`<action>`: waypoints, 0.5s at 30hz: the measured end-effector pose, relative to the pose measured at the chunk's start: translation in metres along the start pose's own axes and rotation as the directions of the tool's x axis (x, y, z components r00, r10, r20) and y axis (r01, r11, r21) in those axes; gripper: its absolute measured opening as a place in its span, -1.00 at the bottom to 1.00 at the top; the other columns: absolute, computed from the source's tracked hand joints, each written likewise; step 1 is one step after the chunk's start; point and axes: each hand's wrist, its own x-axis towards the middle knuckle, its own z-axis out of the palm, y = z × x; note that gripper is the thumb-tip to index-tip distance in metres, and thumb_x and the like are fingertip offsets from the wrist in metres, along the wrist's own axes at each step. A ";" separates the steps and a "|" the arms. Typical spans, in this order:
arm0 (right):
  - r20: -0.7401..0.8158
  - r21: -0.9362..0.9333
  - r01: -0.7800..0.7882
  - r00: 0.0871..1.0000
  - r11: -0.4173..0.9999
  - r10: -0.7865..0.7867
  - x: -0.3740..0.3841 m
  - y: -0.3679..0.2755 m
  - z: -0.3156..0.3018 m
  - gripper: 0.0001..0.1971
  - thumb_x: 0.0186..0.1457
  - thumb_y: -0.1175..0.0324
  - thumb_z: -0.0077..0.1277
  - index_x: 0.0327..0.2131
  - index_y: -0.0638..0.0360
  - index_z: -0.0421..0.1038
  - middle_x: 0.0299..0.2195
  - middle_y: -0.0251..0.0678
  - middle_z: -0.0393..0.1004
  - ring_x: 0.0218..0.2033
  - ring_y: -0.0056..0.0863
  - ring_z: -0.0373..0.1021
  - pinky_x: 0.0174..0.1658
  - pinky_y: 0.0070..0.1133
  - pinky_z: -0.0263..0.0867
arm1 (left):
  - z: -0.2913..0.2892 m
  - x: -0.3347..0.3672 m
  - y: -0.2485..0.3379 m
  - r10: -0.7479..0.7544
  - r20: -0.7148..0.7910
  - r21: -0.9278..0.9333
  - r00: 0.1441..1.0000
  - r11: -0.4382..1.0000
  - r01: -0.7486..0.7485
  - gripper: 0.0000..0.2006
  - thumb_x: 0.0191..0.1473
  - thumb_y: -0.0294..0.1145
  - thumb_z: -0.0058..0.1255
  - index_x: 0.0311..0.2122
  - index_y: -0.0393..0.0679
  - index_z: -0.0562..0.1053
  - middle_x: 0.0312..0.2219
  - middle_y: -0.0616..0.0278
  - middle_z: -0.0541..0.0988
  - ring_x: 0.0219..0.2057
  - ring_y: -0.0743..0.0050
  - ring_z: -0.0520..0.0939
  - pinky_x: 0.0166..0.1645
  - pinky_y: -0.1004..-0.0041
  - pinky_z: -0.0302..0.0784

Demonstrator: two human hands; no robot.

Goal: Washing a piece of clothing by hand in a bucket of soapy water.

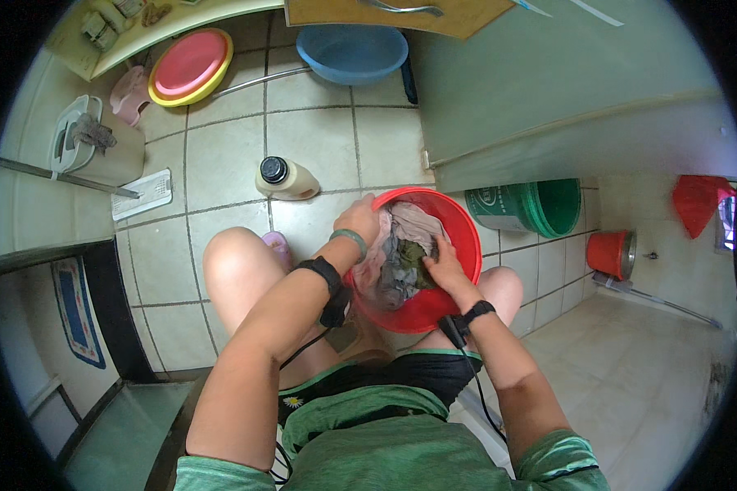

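Between my knees stands a red bucket [465, 245], tilted so its mouth shows. Inside lies a heap of crumpled clothes: a pale pink garment [418, 224], a grey one [393, 282] and an olive-green one [413, 260]. My left hand [358, 219] is closed on the bucket's left rim, its fingertips partly hidden. Down in the bucket, my right hand [448, 268] curls around the right edge of the olive-green garment. Beyond the left hand, a cream bottle [296, 182] with a black cap stands on the tiles.
A blue basin [352, 56] and stacked pink and yellow basins [192, 67] lie farther off. A green bucket [558, 207] rests on its side at right, near a small red pail [608, 254]. At left are a lidded bin [110, 151] and a white floor squeegee [151, 195].
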 end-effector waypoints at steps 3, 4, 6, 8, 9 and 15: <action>0.127 -0.120 -0.021 0.991 0.993 0.036 0.023 -0.001 0.042 -0.27 -0.07 0.22 -0.01 0.16 0.13 -0.10 0.12 0.15 -0.03 0.13 0.02 0.01 0.14 -0.35 0.03 | 0.004 0.001 -0.001 0.011 -0.009 0.010 1.000 1.000 -0.011 -0.63 0.04 -0.27 -0.19 -0.01 -0.08 0.27 -0.27 -0.10 0.48 -0.24 -0.07 0.51 -0.16 0.17 0.42; 0.142 -0.111 -0.020 0.989 0.994 0.035 0.027 -0.008 0.050 -0.27 -0.07 0.22 -0.01 0.16 0.13 -0.10 0.12 0.15 -0.03 0.13 0.02 0.01 0.14 -0.35 0.03 | 0.001 0.000 -0.001 0.012 -0.002 0.006 1.000 1.000 -0.012 -0.63 0.03 -0.28 -0.18 -0.02 -0.08 0.27 -0.28 -0.10 0.48 -0.25 -0.07 0.51 -0.16 0.17 0.42; 0.230 -0.250 -0.141 0.952 0.958 0.200 0.038 -0.018 0.064 -0.26 -0.05 0.21 -0.01 0.16 0.19 -0.13 0.16 0.17 -0.17 0.15 0.04 -0.03 0.15 -0.40 0.00 | -0.009 -0.006 0.006 0.006 0.003 -0.002 1.000 1.000 -0.006 -0.64 0.02 -0.30 -0.18 -0.03 -0.09 0.28 -0.27 -0.09 0.47 -0.25 -0.08 0.50 -0.16 0.17 0.42; 0.220 -0.227 -0.167 0.951 0.959 0.217 0.059 0.001 0.071 -0.27 -0.05 0.20 -0.02 0.16 0.18 -0.11 0.16 0.17 -0.16 0.14 0.06 -0.02 0.15 -0.39 0.02 | -0.010 -0.008 0.010 0.015 0.016 -0.008 1.000 1.000 -0.015 -0.65 0.01 -0.32 -0.17 -0.04 -0.09 0.29 -0.25 -0.09 0.47 -0.25 -0.08 0.50 -0.16 0.17 0.42; 0.199 -0.211 -0.187 0.953 0.959 0.229 0.072 0.014 0.077 -0.28 -0.05 0.18 -0.03 0.16 0.18 -0.10 0.16 0.18 -0.14 0.13 0.07 -0.01 0.14 -0.39 0.04 | -0.010 -0.007 0.009 0.017 -0.002 -0.018 1.000 1.000 -0.017 -0.65 0.01 -0.34 -0.16 -0.04 -0.09 0.29 -0.24 -0.09 0.46 -0.24 -0.08 0.50 -0.15 0.17 0.41; 0.430 -0.068 -0.251 0.866 0.966 0.255 0.113 0.048 0.075 -0.36 -0.02 0.17 -0.10 0.13 0.18 -0.02 0.10 0.04 0.08 0.10 0.09 0.04 0.11 -0.35 0.08 | 0.000 -0.002 0.008 0.070 -0.060 -0.007 0.996 0.997 -0.071 -0.68 0.05 -0.28 -0.22 -0.07 -0.09 0.29 -0.29 -0.07 0.46 -0.26 -0.08 0.49 -0.19 0.13 0.39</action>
